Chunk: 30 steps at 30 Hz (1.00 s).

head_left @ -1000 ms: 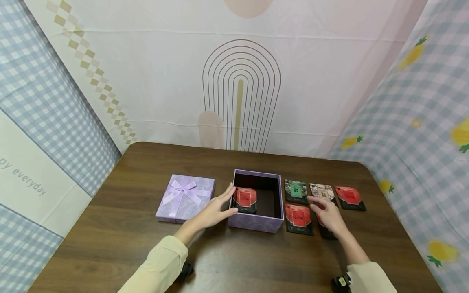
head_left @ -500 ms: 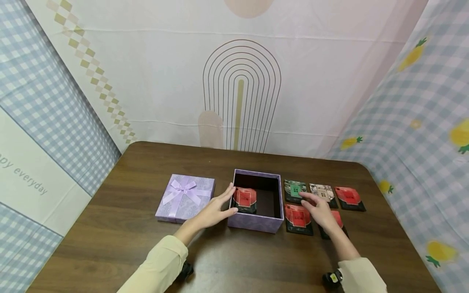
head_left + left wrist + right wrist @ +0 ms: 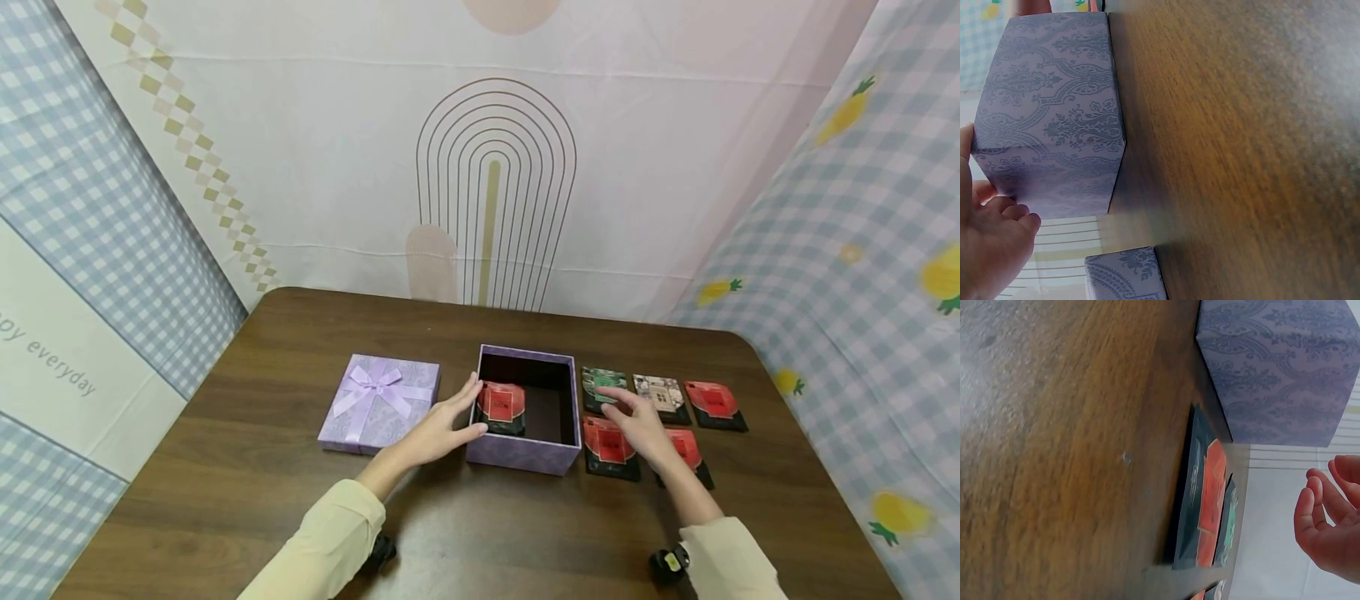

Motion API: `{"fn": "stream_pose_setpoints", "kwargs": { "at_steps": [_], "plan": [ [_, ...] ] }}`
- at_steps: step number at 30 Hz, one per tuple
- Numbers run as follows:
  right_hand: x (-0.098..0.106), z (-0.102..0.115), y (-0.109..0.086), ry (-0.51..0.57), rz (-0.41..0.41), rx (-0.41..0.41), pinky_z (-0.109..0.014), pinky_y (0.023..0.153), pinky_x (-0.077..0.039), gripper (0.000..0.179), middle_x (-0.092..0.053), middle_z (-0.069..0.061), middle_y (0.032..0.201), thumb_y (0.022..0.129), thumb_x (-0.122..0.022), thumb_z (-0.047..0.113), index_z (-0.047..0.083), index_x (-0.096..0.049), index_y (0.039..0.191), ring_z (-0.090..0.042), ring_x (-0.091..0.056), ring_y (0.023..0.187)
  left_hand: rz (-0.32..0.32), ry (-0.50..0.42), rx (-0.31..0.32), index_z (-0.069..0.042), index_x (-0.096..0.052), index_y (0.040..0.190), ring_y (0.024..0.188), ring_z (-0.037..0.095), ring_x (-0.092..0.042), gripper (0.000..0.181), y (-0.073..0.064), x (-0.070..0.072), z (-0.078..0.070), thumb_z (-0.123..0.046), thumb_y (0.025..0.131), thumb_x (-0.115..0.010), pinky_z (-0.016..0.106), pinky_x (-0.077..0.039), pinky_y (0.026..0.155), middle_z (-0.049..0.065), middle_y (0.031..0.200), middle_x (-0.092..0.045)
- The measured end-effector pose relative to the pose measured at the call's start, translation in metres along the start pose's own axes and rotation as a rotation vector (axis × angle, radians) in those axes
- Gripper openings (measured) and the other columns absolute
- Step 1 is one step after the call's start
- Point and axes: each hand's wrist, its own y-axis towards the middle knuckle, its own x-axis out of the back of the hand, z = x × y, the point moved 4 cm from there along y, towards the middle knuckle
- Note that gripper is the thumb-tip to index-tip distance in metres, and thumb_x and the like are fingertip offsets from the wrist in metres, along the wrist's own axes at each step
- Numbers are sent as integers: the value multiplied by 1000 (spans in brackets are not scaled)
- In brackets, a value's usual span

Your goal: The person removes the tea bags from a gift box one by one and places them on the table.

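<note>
My left hand (image 3: 441,429) touches the left side of the open purple box (image 3: 522,454), its fingers along the wall and its thumb at the near left corner. Inside the box, a red-and-black packet (image 3: 502,405) lies at the left. Above the flat packets to the right of the box hovers my right hand (image 3: 637,423), holding nothing, with its fingers loosely bent. It partly covers a green-labelled packet (image 3: 592,385) and is close to a red packet (image 3: 611,454). In the right wrist view, the hand (image 3: 1332,515) is clear of the red packet (image 3: 1210,487).
A purple lid (image 3: 384,404) with a ribbon bow lies left of the box. Further right are a pale-patterned packet (image 3: 660,392), a red packet (image 3: 715,402) and another red packet (image 3: 688,450) partly behind my right forearm. All sit on the brown table (image 3: 480,533); cloth hangs around it.
My right hand has moved left, from over the pale-patterned packet to over the green-labelled one. My left hand has stayed at the box, and the packets have not moved.
</note>
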Motion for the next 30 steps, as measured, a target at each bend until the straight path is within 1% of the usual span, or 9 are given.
{"fn": "stream_pose_setpoints", "kwargs": {
  "at_steps": [3, 5, 7, 9, 12, 17, 21, 28, 30],
  "plan": [
    [-3, 3, 1, -1, 10, 6, -29, 64, -46, 35, -54, -26, 121, 91, -53, 7, -4, -53, 124, -17, -57, 88, 0, 2, -1, -1, -23, 143, 134, 30, -23, 68, 0, 0, 0, -22, 88, -58, 45, -22, 108, 14, 150, -12],
    [-4, 5, 1, 7, 10, 6, -29, 64, -46, 35, -53, -24, 123, 91, -53, 7, -3, -53, 125, -14, -57, 88, -2, 2, -3, 0, -23, 143, 134, 30, -23, 69, 0, 0, 0, -22, 88, -58, 45, -22, 108, 14, 150, -12],
    [-5, 8, 1, 10, 7, 15, -28, 62, -46, 35, -54, -23, 123, 91, -53, 6, -3, -53, 124, -12, -56, 85, -3, 4, -4, 0, -23, 143, 134, 30, -23, 68, 0, 0, 0, -22, 88, -58, 46, -22, 107, 15, 150, -12],
    [-7, 12, 2, 12, 7, 28, -27, 61, -45, 34, -54, -24, 121, 91, -54, 6, -3, -53, 124, -14, -56, 82, -2, 3, -4, 0, -23, 143, 134, 30, -23, 68, 1, 0, 0, -22, 88, -58, 46, -22, 107, 15, 150, -12],
    [-9, 18, 1, 15, 14, 38, -29, 59, -45, 34, -54, -24, 120, 91, -54, 6, -3, -54, 124, -16, -53, 78, -1, 2, -5, 0, -23, 143, 134, 30, -23, 68, 0, 0, 0, -22, 88, -58, 45, -22, 108, 16, 150, -13],
    [-12, 26, 1, 20, 27, 55, -27, 62, -44, 34, -53, -21, 124, 91, -55, 9, -1, -54, 124, -14, -50, 82, 2, 4, -5, 0, -24, 143, 134, 30, -23, 68, 1, 0, 0, -22, 89, -58, 45, -23, 108, 15, 150, -12],
    [-14, 30, 2, 23, 25, 66, -25, 66, -44, 35, -54, -21, 124, 91, -55, 10, 0, -55, 124, -13, -50, 88, -1, 5, -6, 0, -24, 143, 134, 30, -23, 68, 1, -1, 0, -22, 88, -58, 46, -22, 107, 15, 150, -12],
    [-16, 35, 5, 9, 0, 102, -26, 70, -45, 34, -53, -21, 125, 91, -55, 8, -1, -55, 123, -26, -52, 99, -5, 2, -7, 0, -24, 143, 134, 30, -23, 68, 0, 0, 0, -22, 88, -58, 44, -22, 108, 15, 150, -12],
    [-17, 38, 5, 20, 0, 107, -27, 68, -47, 33, -53, -20, 124, 91, -54, 8, -1, -55, 123, -27, -52, 97, -6, 3, -11, 0, -24, 143, 133, 30, -24, 68, 0, -1, 0, -22, 88, -58, 45, -22, 108, 16, 150, -12]
  ]
}}
